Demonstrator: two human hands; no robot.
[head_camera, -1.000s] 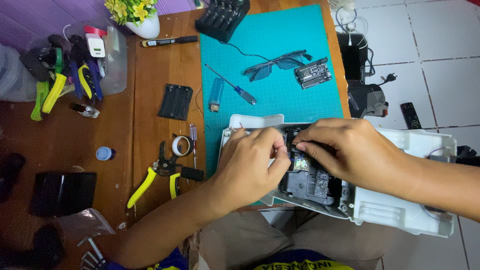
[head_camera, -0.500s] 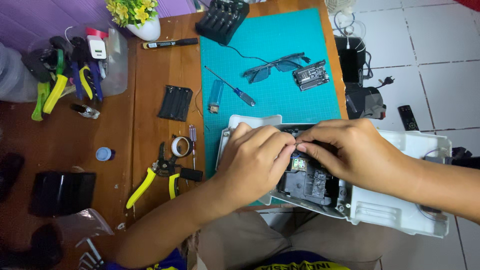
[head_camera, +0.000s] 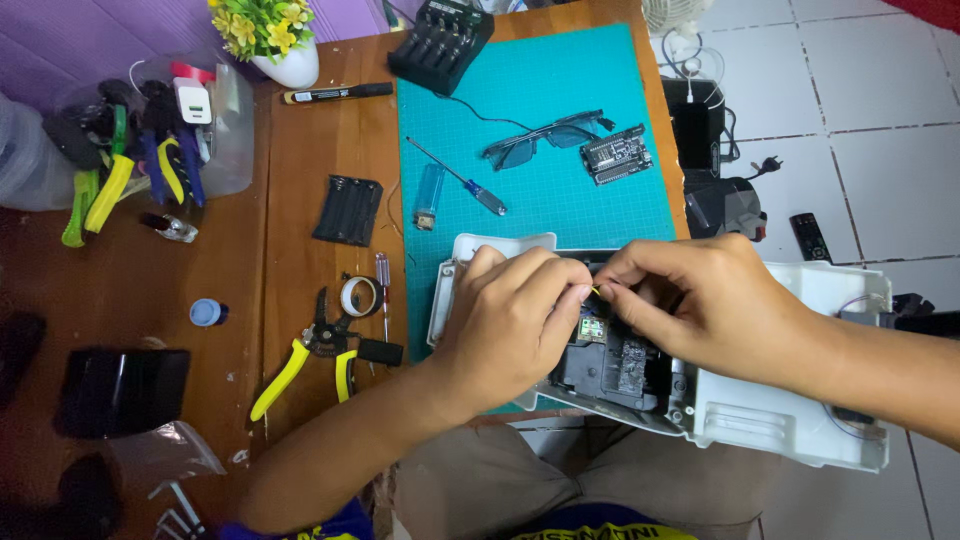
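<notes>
As before, both hands (head_camera: 600, 300) over opened device (head_camera: 780, 420)

White plastic device casing (head_camera: 790, 420), opened, lying tilted across the desk's near edge and the teal cutting mat (head_camera: 530, 120); dark internal mechanism (head_camera: 615, 365) exposed inside, with a small green circuit board (head_camera: 592, 330).

Bare hands (head_camera: 520, 320), forearms — no sleeves, khaki trousers, dark top w/ yellow print

Bright, even daylight, soft shadows under both hands; sharp centre, slight wide-angle bending at the edges
</notes>
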